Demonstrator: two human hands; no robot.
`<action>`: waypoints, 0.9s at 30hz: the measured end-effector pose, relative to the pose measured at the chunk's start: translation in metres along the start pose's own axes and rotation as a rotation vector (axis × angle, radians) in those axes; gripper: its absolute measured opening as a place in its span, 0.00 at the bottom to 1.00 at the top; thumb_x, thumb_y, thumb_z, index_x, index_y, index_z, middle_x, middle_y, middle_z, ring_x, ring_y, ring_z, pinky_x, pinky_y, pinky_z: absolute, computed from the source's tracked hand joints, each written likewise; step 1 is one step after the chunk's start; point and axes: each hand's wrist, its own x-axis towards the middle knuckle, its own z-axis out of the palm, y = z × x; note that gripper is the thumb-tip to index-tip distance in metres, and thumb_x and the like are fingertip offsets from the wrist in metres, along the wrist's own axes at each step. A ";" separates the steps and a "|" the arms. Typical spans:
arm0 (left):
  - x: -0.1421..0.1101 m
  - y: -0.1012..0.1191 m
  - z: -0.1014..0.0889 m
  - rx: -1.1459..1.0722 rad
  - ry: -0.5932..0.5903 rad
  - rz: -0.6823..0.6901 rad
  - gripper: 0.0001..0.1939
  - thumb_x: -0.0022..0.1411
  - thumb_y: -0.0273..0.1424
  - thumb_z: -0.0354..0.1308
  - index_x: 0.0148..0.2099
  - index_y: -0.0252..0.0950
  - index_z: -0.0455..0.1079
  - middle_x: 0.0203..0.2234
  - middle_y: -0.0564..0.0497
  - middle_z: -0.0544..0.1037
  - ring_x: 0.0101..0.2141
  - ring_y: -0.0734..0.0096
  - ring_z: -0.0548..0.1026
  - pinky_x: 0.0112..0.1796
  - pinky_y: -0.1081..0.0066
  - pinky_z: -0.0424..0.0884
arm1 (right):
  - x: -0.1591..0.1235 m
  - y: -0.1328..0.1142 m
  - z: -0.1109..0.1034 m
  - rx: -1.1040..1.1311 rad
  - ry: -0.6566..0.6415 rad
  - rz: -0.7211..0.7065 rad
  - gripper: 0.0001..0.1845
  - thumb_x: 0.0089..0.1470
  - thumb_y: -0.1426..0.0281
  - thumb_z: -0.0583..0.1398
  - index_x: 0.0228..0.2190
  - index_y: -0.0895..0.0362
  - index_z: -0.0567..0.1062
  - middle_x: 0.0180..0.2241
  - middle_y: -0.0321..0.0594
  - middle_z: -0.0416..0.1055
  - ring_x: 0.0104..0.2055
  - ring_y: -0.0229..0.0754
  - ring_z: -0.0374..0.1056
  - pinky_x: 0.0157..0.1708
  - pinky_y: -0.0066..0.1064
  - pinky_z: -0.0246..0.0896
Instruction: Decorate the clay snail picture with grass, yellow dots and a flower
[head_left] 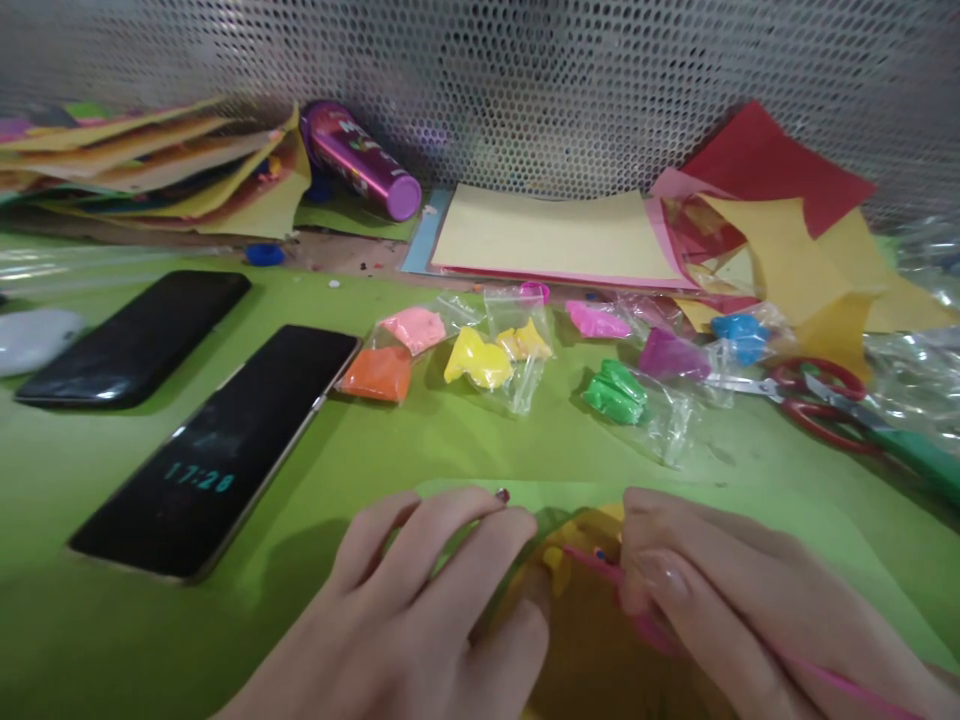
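My right hand (720, 590) is closed around a thin pink modelling tool (596, 565), whose shaft also shows below the palm. The tool's tip reaches a small yellow piece of clay (556, 570) on an orange-yellow sheet (600, 660). Beside that piece, my left hand (435, 590) lies with its fingers apart, the thumb close to the clay. Under both hands is a pale green sheet (825, 530). Small dark and blue bits near the right fingertips are too small to name.
Bags of coloured clay lie ahead, among them yellow (480, 360), orange (377, 374) and green (615, 392). Two phones (225, 460) are at left. Red-handled scissors (821, 400) lie right. Paper sheets (555, 235) and a purple tumbler (364, 165) sit against a perforated metal panel (525, 90).
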 end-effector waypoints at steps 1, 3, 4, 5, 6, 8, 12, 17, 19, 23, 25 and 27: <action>0.001 0.000 0.001 -0.002 0.010 -0.001 0.15 0.61 0.26 0.43 0.30 0.47 0.69 0.38 0.62 0.76 0.44 0.72 0.68 0.42 0.68 0.61 | 0.000 0.000 0.001 -0.033 0.020 0.011 0.18 0.62 0.67 0.45 0.21 0.53 0.60 0.18 0.34 0.61 0.18 0.35 0.58 0.17 0.27 0.56; 0.001 -0.001 0.003 -0.013 0.055 0.024 0.17 0.61 0.26 0.41 0.28 0.45 0.68 0.37 0.62 0.75 0.43 0.73 0.67 0.41 0.68 0.59 | 0.000 0.001 0.002 -0.077 0.055 -0.024 0.19 0.62 0.67 0.44 0.21 0.53 0.62 0.18 0.35 0.61 0.18 0.36 0.59 0.18 0.28 0.57; 0.002 -0.002 0.005 -0.025 0.091 0.046 0.17 0.61 0.25 0.41 0.28 0.45 0.68 0.36 0.62 0.75 0.43 0.73 0.67 0.41 0.68 0.59 | 0.001 0.001 0.003 -0.084 0.058 -0.058 0.19 0.62 0.68 0.43 0.21 0.53 0.62 0.18 0.35 0.61 0.18 0.36 0.59 0.18 0.28 0.57; 0.002 -0.003 0.006 -0.042 0.126 0.062 0.17 0.61 0.25 0.41 0.29 0.45 0.68 0.35 0.61 0.75 0.42 0.73 0.67 0.40 0.68 0.58 | 0.001 0.001 0.003 -0.087 0.048 -0.089 0.20 0.62 0.68 0.43 0.21 0.53 0.63 0.18 0.35 0.61 0.18 0.36 0.58 0.19 0.28 0.58; 0.002 -0.003 0.007 -0.063 0.151 0.071 0.16 0.61 0.25 0.42 0.30 0.44 0.69 0.35 0.61 0.76 0.42 0.72 0.67 0.40 0.68 0.58 | 0.002 0.001 0.003 -0.089 0.038 -0.111 0.20 0.62 0.69 0.43 0.20 0.53 0.63 0.18 0.34 0.61 0.18 0.35 0.58 0.19 0.28 0.58; 0.002 -0.005 0.008 -0.093 0.164 0.092 0.15 0.61 0.24 0.44 0.30 0.43 0.70 0.35 0.59 0.76 0.41 0.70 0.67 0.39 0.67 0.56 | 0.004 0.000 0.001 -0.093 0.017 -0.115 0.19 0.61 0.70 0.44 0.20 0.54 0.64 0.18 0.34 0.62 0.18 0.35 0.59 0.20 0.26 0.59; 0.003 -0.007 0.007 -0.075 0.136 0.148 0.14 0.61 0.23 0.46 0.29 0.40 0.69 0.31 0.57 0.75 0.39 0.67 0.66 0.37 0.65 0.54 | 0.006 -0.005 -0.001 -0.131 0.038 -0.097 0.20 0.62 0.71 0.45 0.20 0.54 0.63 0.18 0.34 0.62 0.19 0.34 0.59 0.20 0.25 0.58; 0.000 -0.008 0.005 -0.095 0.139 0.190 0.12 0.59 0.23 0.47 0.26 0.38 0.65 0.30 0.59 0.75 0.40 0.67 0.66 0.37 0.67 0.54 | 0.005 -0.006 0.000 -0.137 -0.020 -0.141 0.20 0.62 0.71 0.44 0.20 0.55 0.63 0.19 0.35 0.60 0.21 0.34 0.59 0.17 0.23 0.55; -0.002 -0.007 0.005 -0.103 0.109 0.162 0.12 0.59 0.22 0.47 0.26 0.38 0.65 0.31 0.58 0.76 0.40 0.67 0.66 0.37 0.66 0.54 | 0.005 -0.005 0.001 -0.128 -0.014 -0.142 0.19 0.61 0.71 0.45 0.20 0.55 0.63 0.19 0.35 0.60 0.20 0.34 0.58 0.16 0.23 0.54; -0.002 -0.006 0.005 -0.130 0.121 0.105 0.14 0.60 0.21 0.45 0.26 0.39 0.66 0.30 0.59 0.76 0.40 0.68 0.67 0.38 0.66 0.55 | 0.007 -0.004 0.003 -0.129 -0.015 -0.168 0.19 0.61 0.72 0.45 0.20 0.55 0.63 0.18 0.35 0.60 0.20 0.35 0.58 0.20 0.26 0.56; -0.001 -0.005 0.005 -0.121 0.113 0.116 0.14 0.60 0.21 0.45 0.26 0.39 0.66 0.29 0.59 0.76 0.39 0.69 0.67 0.37 0.66 0.56 | 0.007 -0.003 0.003 -0.118 0.010 -0.186 0.19 0.61 0.72 0.45 0.19 0.55 0.62 0.18 0.34 0.59 0.20 0.35 0.57 0.20 0.27 0.56; 0.001 -0.005 0.005 -0.112 0.115 0.127 0.14 0.60 0.21 0.45 0.26 0.38 0.66 0.28 0.59 0.76 0.38 0.69 0.68 0.37 0.66 0.56 | 0.006 -0.002 0.002 -0.118 0.016 -0.193 0.19 0.61 0.71 0.45 0.19 0.55 0.62 0.18 0.34 0.59 0.19 0.35 0.57 0.19 0.27 0.55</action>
